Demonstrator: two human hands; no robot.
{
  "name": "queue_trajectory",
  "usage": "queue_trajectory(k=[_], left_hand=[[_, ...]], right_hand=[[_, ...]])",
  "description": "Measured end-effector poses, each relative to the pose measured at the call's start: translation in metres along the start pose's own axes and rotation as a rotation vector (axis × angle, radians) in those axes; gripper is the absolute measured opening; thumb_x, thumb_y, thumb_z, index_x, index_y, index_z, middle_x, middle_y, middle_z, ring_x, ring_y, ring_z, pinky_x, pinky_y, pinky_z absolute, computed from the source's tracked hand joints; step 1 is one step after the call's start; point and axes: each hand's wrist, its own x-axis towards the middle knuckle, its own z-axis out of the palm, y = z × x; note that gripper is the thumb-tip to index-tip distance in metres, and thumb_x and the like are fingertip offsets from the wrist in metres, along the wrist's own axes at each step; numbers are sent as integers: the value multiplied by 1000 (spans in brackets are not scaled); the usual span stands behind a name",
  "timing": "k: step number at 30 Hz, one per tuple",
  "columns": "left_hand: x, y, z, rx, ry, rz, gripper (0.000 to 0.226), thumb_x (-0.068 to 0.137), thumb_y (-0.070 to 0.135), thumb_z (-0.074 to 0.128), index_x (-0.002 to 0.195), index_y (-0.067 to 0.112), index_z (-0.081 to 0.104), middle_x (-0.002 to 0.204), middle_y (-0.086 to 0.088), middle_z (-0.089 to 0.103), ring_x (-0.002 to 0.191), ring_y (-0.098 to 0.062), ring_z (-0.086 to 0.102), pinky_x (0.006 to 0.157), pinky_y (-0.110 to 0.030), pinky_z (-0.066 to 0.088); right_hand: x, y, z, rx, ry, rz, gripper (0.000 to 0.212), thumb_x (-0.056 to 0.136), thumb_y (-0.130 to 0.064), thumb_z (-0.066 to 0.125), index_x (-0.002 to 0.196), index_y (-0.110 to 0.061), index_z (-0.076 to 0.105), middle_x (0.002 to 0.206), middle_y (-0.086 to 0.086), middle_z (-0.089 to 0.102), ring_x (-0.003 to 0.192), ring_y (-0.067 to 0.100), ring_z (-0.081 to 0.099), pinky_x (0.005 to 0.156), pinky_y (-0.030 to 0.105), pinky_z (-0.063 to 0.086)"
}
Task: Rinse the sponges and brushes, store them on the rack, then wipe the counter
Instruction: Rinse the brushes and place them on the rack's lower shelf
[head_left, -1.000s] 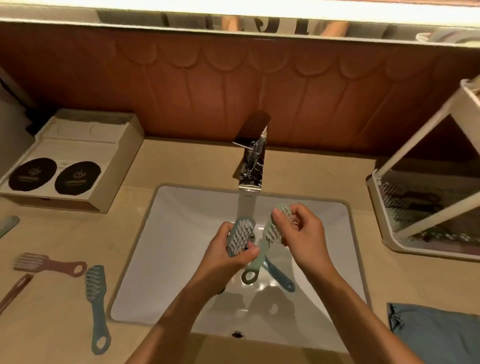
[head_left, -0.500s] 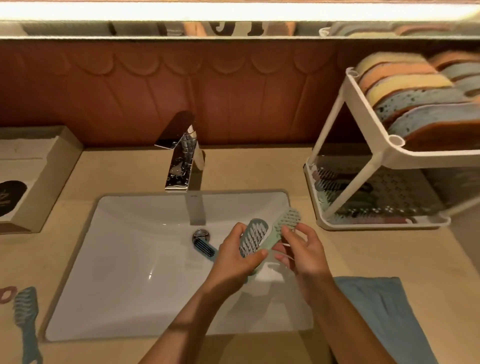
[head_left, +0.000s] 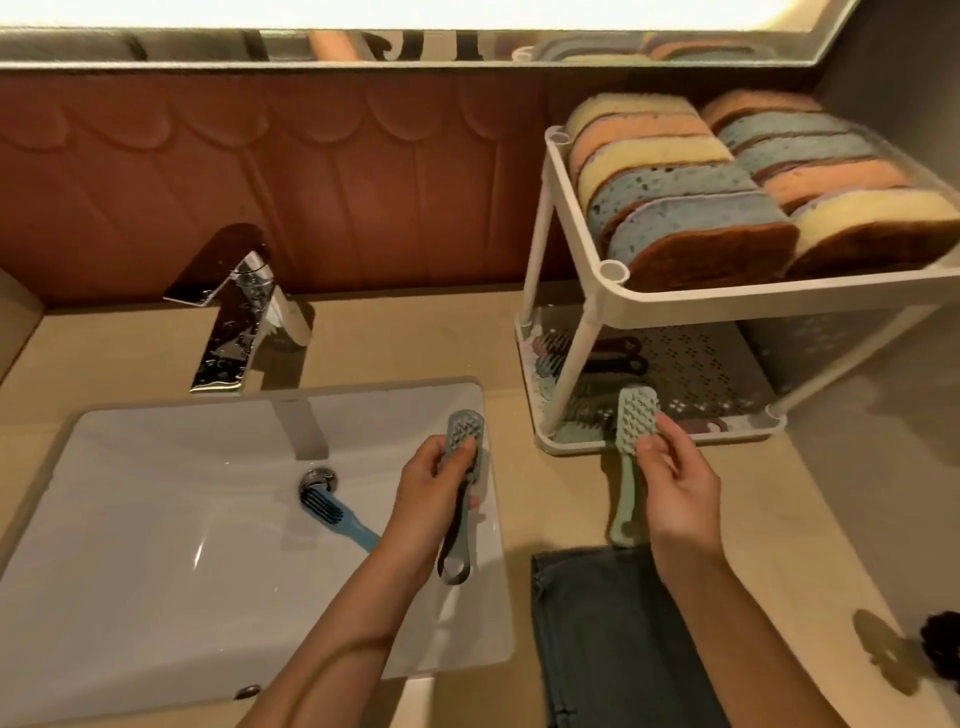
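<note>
Gripping dimpled plastic: left hand (head_left: 426, 491), grey-blue brush (head_left: 466, 432); right hand (head_left: 678, 491), mint brush (head_left: 638, 415).

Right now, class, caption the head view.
Left hand holds a grey brush over the sink; right hand holds a green brush beside the rack.

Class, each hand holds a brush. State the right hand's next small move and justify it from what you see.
Probably lay the green brush on the rack's lower shelf: the right hand holds it just in front of that shelf, where other brushes already lie, while sponges fill the top shelf.
</note>
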Motion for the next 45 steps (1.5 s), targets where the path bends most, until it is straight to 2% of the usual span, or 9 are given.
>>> queue_trajectory(k=[4, 10, 18, 25, 29, 35, 38, 40, 45], left_hand=[[11, 1, 12, -78, 35, -27, 21, 93, 27, 53, 75, 17, 55, 79, -9, 52, 75, -18, 51, 74, -36, 40], [19, -1, 27, -142, 15, -61, 18, 93, 23, 52, 78, 15, 55, 80, -7, 58, 78, -17, 57, 73, -29, 48], [15, 2, 37, -167, -32, -73, 15, 94, 21, 49, 84, 13, 57, 86, -8, 62, 80, -17, 59, 79, -30, 46], [15, 7, 39, -266, -27, -129, 7, 93, 17, 52, 88, 12, 54, 85, -6, 67, 63, -7, 67, 53, -15, 51], [12, 13, 41, -303, -21, -113, 16, 92, 14, 53, 108, 13, 49, 89, -12, 66, 75, -17, 65, 53, -18, 53], [9, 15, 47, -221, -37, -112, 10, 90, 19, 57, 96, 12, 51, 84, -9, 68, 76, -13, 68, 73, -28, 56], [7, 15, 55, -169, -36, -85, 12, 90, 23, 58, 91, 13, 51, 80, -5, 72, 80, -15, 67, 78, -33, 52], [4, 16, 62, -146, -33, -85, 14, 89, 24, 59, 90, 14, 51, 89, -12, 72, 90, -22, 67, 86, -40, 51], [2, 15, 75, -108, -73, -110, 18, 88, 30, 61, 90, 14, 52, 104, -20, 67, 101, -25, 65, 93, -46, 51]], right_hand=[[46, -16, -30, -342, -56, -209, 32, 91, -12, 54, 123, -14, 55, 104, -2, 59, 89, 9, 58, 73, 10, 44], [117, -27, -44, -910, -191, -401, 20, 89, -9, 56, 108, -12, 63, 107, 13, 65, 97, 26, 57, 76, 24, 37], [169, -13, -37, -1144, -490, -368, 21, 89, -6, 56, 107, -7, 67, 119, 11, 63, 112, 29, 55, 90, 24, 36], [172, 0, -36, -1129, -508, -327, 20, 89, -6, 57, 105, -7, 69, 117, 12, 63, 110, 28, 55, 88, 20, 35], [168, 2, -37, -1132, -492, -338, 25, 90, -9, 55, 113, -9, 65, 124, 13, 59, 114, 29, 53, 94, 26, 38], [123, -14, -35, -854, -430, -376, 27, 91, -17, 55, 118, -18, 60, 113, 6, 62, 98, 20, 60, 87, 37, 51], [74, -22, -20, -708, -622, -299, 31, 90, -24, 58, 120, -21, 58, 110, -4, 62, 98, 8, 58, 86, 18, 48], [52, -15, -13, -702, -693, -337, 34, 86, -30, 62, 120, -28, 57, 111, -7, 60, 101, 5, 55, 86, 16, 46], [37, -3, -10, -620, -560, -410, 25, 83, -28, 66, 106, -32, 59, 100, -12, 56, 91, -2, 52, 74, 10, 43]])
